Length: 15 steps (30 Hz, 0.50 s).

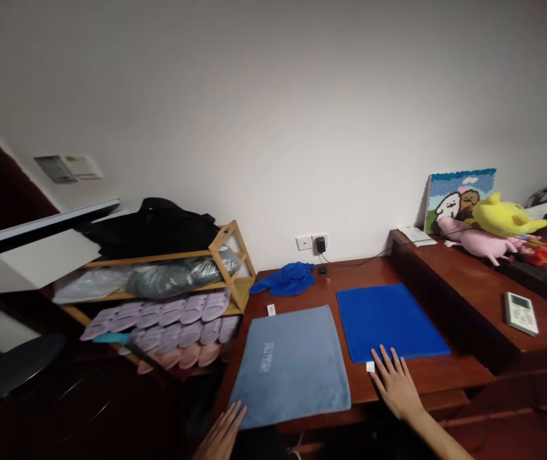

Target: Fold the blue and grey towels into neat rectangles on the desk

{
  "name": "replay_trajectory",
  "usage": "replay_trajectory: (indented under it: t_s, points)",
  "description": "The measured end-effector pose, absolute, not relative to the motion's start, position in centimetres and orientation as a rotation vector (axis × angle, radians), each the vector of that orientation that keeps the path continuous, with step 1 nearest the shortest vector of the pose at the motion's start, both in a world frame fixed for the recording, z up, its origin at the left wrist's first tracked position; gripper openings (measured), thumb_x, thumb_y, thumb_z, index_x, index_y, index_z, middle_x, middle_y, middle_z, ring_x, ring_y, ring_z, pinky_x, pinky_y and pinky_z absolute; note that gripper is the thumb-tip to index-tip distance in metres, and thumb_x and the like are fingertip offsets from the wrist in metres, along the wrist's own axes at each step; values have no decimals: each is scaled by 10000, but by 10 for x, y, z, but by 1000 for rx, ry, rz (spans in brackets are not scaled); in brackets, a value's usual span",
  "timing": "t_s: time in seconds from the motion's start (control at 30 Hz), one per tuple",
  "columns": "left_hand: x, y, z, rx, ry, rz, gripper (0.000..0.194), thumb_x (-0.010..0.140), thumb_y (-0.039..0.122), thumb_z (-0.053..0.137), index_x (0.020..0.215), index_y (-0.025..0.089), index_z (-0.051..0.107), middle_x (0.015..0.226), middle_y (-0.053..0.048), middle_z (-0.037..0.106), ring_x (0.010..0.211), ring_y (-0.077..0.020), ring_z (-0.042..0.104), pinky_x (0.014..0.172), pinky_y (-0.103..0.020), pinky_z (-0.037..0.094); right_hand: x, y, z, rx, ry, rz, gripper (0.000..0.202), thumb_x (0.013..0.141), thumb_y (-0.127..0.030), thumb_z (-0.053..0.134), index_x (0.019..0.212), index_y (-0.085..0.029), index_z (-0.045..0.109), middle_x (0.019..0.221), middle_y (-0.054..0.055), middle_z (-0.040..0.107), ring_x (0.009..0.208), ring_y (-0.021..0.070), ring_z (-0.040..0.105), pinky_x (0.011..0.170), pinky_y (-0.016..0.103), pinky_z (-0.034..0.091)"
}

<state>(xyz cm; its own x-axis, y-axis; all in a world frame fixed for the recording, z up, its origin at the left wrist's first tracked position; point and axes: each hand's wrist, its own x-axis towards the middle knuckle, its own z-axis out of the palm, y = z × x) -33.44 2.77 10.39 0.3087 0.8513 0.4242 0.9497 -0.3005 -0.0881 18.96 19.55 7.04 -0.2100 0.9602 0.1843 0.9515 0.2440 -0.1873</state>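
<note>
Look at the grey cloth (302,370) first: pale lettering (266,356) runs across its left part, set sideways to you and too small to make out. A white tag (271,310) sticks out at its far left edge, and another white label (370,367) pokes from the near edge of the blue cloth (388,322); you can't read the print on either. The markings on the remote (521,313), over on the raised part at your right, are also too small to read.

Both cloths lie flat and spread on the brown table (350,271), side by side with a narrow strip of wood between them. Your left hand (220,431) is at the near left corner of the grey one, fingers straight and close together, their tips touching it; your thumb is hidden, so I cannot tell whether you pinch the corner. Your right hand (395,383) is unclenched and palm down, fingers spread, fingertips on the blue one's near edge just right of its label. That cloth stretches away beyond your fingers.

Behind the grey one, well apart from your hands, a crumpled blue rag (289,279) lies near the wall.
</note>
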Motion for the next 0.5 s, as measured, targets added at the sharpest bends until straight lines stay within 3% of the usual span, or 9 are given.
replay_trajectory:
  t_s: [0.23, 0.37, 0.5]
  points:
    - [-330, 23, 95, -2216, -1734, -542, 527, 1020, 274, 433, 1540, 362, 426, 1494, 13, 593, 1316, -177, 602, 1062, -315, 548, 194, 142, 62, -1731, -2279, 23, 626, 983, -606, 389, 1548, -339, 430, 1650, 37, 346, 1539, 375, 232, 1210, 616, 265]
    - [-331, 25, 93, -2216, -1732, -589, 502, 1019, 269, 432, 1515, 344, 466, 1485, 11, 602, 1328, -167, 590, 1068, -312, 540, 184, 122, 76, -1731, -2285, -17, 613, 973, -561, 450, 1524, -295, 486, 1626, 71, 397, 1508, 405, 298, 1196, 626, 282]
    - [-330, 25, 97, -2239, -1756, -598, 481, 1015, 257, 421, 1481, 332, 514, 1470, 9, 616, 1317, -169, 600, 1082, -322, 530, 144, 105, 97, -1312, -2476, -83, 554, 975, -438, 524, 1514, -317, 482, 1568, 43, 495, 1399, 322, 473, 1169, 496, 367]
